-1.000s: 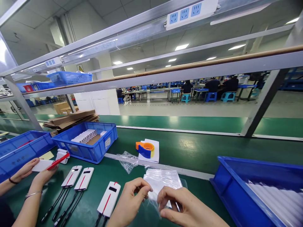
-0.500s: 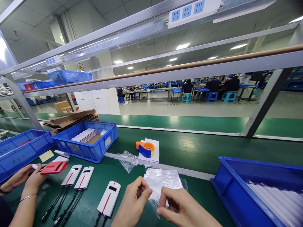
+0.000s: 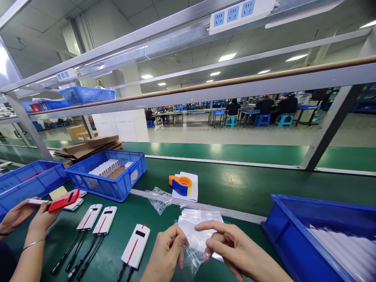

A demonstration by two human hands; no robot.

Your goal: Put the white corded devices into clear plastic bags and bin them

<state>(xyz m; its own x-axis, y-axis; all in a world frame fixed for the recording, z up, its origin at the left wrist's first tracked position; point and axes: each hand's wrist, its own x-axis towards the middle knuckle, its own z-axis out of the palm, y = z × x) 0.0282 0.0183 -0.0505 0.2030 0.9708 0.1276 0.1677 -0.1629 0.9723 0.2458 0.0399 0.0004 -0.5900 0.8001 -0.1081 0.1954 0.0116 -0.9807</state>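
My left hand (image 3: 168,250) is closed, with thumb and forefinger pinching a clear plastic bag (image 3: 194,259) by its left side. The bag hangs between my hands in front of a stack of clear bags (image 3: 199,223) lying on the green bench. My right hand (image 3: 235,246) is open above the stack, forefinger stretched out to the left and the other fingers bent close to the held bag. Left of my hands lies a white device (image 3: 136,244) with a red stripe, a small dark window and black cables. Two similar white devices (image 3: 104,220) lie farther left.
At the left, a co-worker's hands (image 3: 39,219) hold a red piece (image 3: 64,199) and a white piece. A blue crate (image 3: 138,166) with white parts stands at back left, another blue crate (image 3: 282,231) at right. An orange-blue tape dispenser (image 3: 180,185) rests on paper.
My right hand has shifted right and its forefinger has straightened. More of the bag pinched by my left hand now shows. The co-worker's hands have moved slightly with the red piece, which is now tilted.
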